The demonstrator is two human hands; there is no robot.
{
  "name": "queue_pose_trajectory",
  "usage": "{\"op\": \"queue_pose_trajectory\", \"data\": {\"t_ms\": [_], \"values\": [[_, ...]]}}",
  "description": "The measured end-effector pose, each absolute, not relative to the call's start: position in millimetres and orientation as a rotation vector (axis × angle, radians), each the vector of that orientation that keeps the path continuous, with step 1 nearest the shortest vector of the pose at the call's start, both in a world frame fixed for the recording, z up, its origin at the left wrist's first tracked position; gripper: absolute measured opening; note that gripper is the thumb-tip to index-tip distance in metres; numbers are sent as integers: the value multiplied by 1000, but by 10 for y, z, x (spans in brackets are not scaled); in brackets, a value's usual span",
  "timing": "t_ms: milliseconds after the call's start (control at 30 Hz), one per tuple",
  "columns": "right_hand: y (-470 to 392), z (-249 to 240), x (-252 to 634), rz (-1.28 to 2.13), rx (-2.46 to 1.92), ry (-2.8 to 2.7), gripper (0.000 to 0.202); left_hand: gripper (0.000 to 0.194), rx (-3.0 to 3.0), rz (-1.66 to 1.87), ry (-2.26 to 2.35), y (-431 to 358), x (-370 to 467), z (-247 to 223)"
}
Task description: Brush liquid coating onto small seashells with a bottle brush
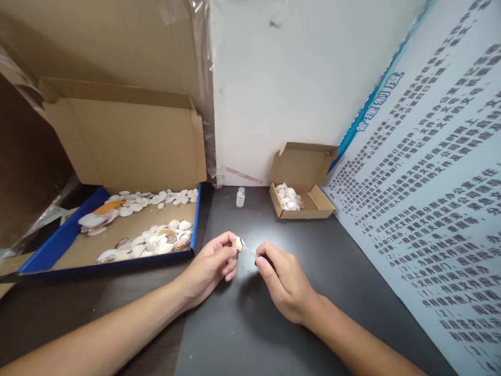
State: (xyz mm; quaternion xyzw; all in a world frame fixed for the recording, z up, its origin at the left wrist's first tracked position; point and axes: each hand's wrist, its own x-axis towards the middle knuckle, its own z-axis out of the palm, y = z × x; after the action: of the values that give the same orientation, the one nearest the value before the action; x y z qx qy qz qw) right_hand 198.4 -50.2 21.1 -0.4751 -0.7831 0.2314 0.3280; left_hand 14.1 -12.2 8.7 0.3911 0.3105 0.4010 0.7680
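Pinched between the thumb and forefinger of my left hand (pixel 213 261) is a small seashell (pixel 237 244), pale with an orange-brown tint and a dark mark at its right edge. My right hand (pixel 287 282) is closed around a thin applicator (pixel 249 251), which has a clear stem and a dark end partly hidden by the fingers. The stem points left, its tip at or very near the shell; contact cannot be made out. Both hands are above the dark table (pixel 223 334). Beyond them stands a small clear bottle (pixel 240 198) with a white label.
To the left lies a blue-edged cardboard box (pixel 133 265), its lid raised, with many seashells (pixel 156 240) inside. A smaller cardboard box (pixel 309 214) at the back right holds white shells (pixel 288 198). A white wall (pixel 297 78) and a printed board (pixel 422 183) border the table.
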Motion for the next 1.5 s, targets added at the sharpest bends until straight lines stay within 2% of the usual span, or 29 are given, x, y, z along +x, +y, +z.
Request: {"op": "queue_pose_trajectory", "data": {"t_ms": [200,667,833,933,1100,1267,1500], "values": [[-503,145,2011,671,-1265,-1956,25,20,826,893,696,-121,147,98],[-464,6,2126,1285,-1110,-1634,40,17,894,738,683,-93,153,33],[-472,21,2120,1171,-1184,-1656,40,21,931,725,675,-94,145,25],[-481,37,2125,1247,-1116,-1649,41,24,944,735,663,-92,145,21],[-477,55,2148,1113,-1177,-1704,37,29,966,722,656,-86,145,8],[-481,54,2159,1178,-1122,-1719,37,33,959,726,648,-85,153,5],[-498,89,2140,1085,-1125,-1750,36,34,963,715,627,-72,148,-16]]}}
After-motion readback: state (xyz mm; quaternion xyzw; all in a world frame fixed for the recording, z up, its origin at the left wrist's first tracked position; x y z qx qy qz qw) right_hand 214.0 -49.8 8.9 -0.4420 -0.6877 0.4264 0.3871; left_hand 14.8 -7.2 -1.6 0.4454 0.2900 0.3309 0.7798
